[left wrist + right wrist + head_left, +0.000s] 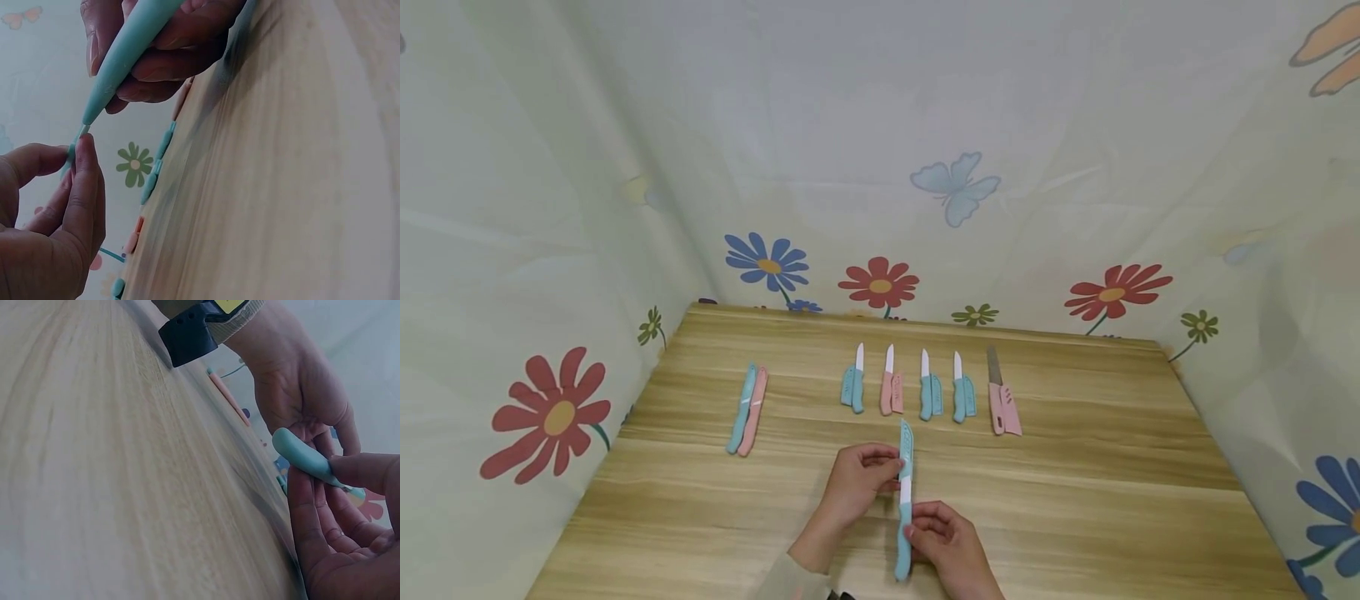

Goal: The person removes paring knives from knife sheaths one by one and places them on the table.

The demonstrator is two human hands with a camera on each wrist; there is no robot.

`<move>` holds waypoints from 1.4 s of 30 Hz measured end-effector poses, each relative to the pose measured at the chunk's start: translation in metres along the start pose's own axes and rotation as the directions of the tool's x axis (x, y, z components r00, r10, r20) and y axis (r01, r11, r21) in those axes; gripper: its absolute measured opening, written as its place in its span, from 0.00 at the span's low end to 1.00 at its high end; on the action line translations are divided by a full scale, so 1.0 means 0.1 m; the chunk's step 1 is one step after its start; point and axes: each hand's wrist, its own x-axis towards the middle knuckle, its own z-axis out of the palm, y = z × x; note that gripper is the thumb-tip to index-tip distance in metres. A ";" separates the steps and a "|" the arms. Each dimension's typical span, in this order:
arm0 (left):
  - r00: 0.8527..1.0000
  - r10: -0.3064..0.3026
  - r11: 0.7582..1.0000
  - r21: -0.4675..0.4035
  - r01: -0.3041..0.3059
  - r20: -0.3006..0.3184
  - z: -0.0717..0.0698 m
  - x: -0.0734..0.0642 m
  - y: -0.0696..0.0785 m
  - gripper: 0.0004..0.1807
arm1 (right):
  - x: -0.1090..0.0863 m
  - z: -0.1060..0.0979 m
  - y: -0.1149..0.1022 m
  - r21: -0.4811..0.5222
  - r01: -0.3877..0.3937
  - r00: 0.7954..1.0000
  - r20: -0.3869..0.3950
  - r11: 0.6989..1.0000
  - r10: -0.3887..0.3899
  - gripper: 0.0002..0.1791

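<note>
In the head view a paring knife (pixel 903 542) with a teal handle stands between my hands, its tip end pointing away. Its teal sheath (pixel 906 442) covers the front of the blade, and a stretch of white blade shows between sheath and handle. My left hand (pixel 853 487) pinches the sheath between thumb and fingers. With thumb and fingers, my right hand (pixel 951 542) grips the handle. The left wrist view shows the handle (pixel 125 62) large and close, held over the table. From the right wrist, the handle's rounded end (pixel 300 452) points toward the camera.
Several unsheathed knives lie in a row farther back, each beside its sheath: teal ones (pixel 927 396), a pink one (pixel 887 392) and a larger pink-handled knife (pixel 996 404). At left, a teal knife (pixel 742 412) and a pink knife (pixel 752 417) lie sheathed on the wooden table (pixel 1112 500).
</note>
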 end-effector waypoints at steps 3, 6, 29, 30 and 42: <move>1.000 0.003 1.000 -0.005 -0.003 -0.002 0.00 0.01 -0.01 0.15 | 0.00 -0.01 0.01 0.002 -0.003 1.000 0.011 1.000 0.003 0.22; 1.000 -0.004 1.000 -0.010 0.004 -0.008 -0.01 0.01 -0.01 0.15 | -0.01 -0.01 0.01 0.002 -0.001 1.000 0.021 1.000 0.001 0.22; 0.999 -0.014 1.000 -0.017 0.014 -0.031 -0.02 0.04 0.02 0.15 | -0.07 -0.01 0.07 -0.003 0.000 0.998 0.058 1.000 0.001 0.21; 0.999 -0.013 1.000 -0.016 0.013 -0.033 -0.02 0.03 0.02 0.15 | -0.07 -0.01 0.07 -0.003 -0.003 0.998 0.059 1.000 0.003 0.21; 0.997 0.008 1.000 -0.025 -0.010 -0.072 -0.09 0.08 0.04 0.15 | -0.12 0.00 0.08 0.006 -0.033 0.996 0.084 0.999 0.033 0.19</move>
